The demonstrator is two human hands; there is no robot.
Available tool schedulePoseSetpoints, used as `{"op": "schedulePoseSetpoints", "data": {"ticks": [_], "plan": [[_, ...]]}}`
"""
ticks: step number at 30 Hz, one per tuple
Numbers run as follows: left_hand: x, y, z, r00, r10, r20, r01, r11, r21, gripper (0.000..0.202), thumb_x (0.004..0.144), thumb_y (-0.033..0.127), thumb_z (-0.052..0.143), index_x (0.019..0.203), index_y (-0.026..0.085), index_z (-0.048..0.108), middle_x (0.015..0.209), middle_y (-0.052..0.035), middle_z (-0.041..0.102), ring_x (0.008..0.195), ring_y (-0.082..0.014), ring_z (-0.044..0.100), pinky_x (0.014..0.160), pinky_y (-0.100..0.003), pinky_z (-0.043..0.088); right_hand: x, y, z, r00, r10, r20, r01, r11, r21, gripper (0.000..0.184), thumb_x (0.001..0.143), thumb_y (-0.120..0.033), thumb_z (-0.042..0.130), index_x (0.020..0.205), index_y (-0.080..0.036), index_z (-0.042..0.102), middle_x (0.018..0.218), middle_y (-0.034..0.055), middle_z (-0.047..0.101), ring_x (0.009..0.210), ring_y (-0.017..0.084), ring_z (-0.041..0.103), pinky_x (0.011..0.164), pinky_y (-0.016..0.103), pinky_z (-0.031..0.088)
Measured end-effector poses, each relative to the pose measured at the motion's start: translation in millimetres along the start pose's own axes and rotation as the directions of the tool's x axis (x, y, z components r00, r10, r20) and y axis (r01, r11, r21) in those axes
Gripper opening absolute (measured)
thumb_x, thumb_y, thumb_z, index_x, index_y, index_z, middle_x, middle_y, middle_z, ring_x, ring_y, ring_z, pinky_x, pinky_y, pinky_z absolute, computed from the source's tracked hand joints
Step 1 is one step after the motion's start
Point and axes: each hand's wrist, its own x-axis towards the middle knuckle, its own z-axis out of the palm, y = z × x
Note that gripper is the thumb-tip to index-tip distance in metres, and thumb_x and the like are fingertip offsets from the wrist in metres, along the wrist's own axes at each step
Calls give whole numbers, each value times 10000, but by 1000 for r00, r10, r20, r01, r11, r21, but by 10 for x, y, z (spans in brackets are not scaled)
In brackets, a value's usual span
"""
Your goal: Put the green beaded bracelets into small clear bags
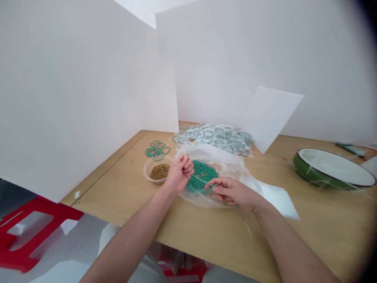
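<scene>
My left hand (180, 172) is closed in a pinch above a heap of green beads (203, 173) lying on a clear plastic bag (229, 165). My right hand (232, 192) is also closed, pinching a thin strand of green beads (203, 181) that runs between the two hands. The strand's bare tail (246, 225) hangs past my right wrist over the table. A small clear bowl of brown beads (159, 169) sits just left of my left hand.
Finished green bead loops (157, 149) lie behind the bowl. Packets of bagged loops (218, 137) lie further back. A green-rimmed white dish (332, 167) stands at the right. White boards (73, 94) wall the wooden table (294, 239). A red stool (29, 232) is at lower left.
</scene>
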Motion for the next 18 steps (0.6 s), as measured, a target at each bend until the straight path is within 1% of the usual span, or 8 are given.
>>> {"op": "schedulePoseSetpoints", "data": {"ticks": [3, 6, 8, 10, 12, 14, 16, 18], "plan": [[2, 7, -23, 1000, 1, 25, -1, 1000, -1, 175, 854, 213, 648, 815, 178, 480, 591, 74, 304, 471, -53, 259, 449, -154, 230, -42, -23, -43, 999, 1, -44, -5, 996, -90, 349, 848, -447, 610, 1076, -183, 599, 602, -75, 474, 421, 39, 247, 378, 163, 137], [-3, 13, -18, 998, -18, 56, 17, 1000, 19, 176, 850, 230, 656, 837, 173, 490, 600, 69, 332, 475, -51, 254, 449, -157, 218, -95, -65, -44, 996, 5, -89, -25, 975, -222, 360, 851, -451, 578, 1100, -192, 590, 608, -62, 510, 416, 53, 284, 377, 173, 183], [-32, 46, 1, 998, -20, 68, 18, 999, 34, 186, 848, 237, 663, 843, 169, 491, 605, 67, 348, 477, -48, 254, 453, -160, 211, -154, -122, -34, 995, -14, -102, -22, 939, -343, 337, 853, -413, 563, 1101, -187, 590, 608, -51, 537, 433, 69, 338, 401, 182, 240], [-107, 94, 25, 998, -4, 62, 1, 999, 53, 203, 844, 248, 673, 844, 168, 487, 605, 67, 357, 480, -45, 260, 461, -165, 208, -235, -197, -13, 994, -54, -98, 1, 880, -475, 258, 849, -342, 551, 1037, -176, 610, 625, -35, 563, 492, 90, 418, 459, 195, 303], [-247, 125, 42, 999, 25, 36, -28, 995, 95, 221, 841, 271, 681, 844, 172, 483, 597, 69, 362, 482, -46, 266, 471, -175, 207, -330, -261, 35, 991, -90, -102, 10, 797, -604, 144, 841, -277, 529, 873, -175, 625, 636, -20, 573, 559, 113, 475, 518, 215, 337], [-452, 106, 42, 998, 56, 0, -55, 985, 162, 235, 846, 307, 678, 844, 179, 482, 580, 74, 361, 478, -48, 265, 477, -187, 196, -429, -273, 126, 986, -110, -129, -15, 704, -710, 171, 843, -239, 495, 710, -184, 589, 637, -7, 583, 588, 130, 500, 555, 236, 345], [-700, 23, 16, 996, 71, -47, -59, 973, 223, 240, 860, 343, 660, 849, 184, 482, 572, 79, 351, 476, -50, 251, 483, -199, 179, -521, -197, 261, 981, -111, -159, -54, 633, -772, 219, 851, -224, 473, 658, -194, 572, 645, 7, 613, 606, 151, 534, 581, 255, 354], [-941, -106, -33, 991, 74, -113, -37, 953, 300, 226, 900, 375, 600, 858, 187, 481, 579, 78, 340, 490, -60, 249, 494, -209, 180, -590, -31, 418, 973, -122, -198, -86, 601, -794, 218, 862, -220, 465, 692, -206, 602, 709, 29, 666, 670, 183, 593, 625, 274, 378]]}}
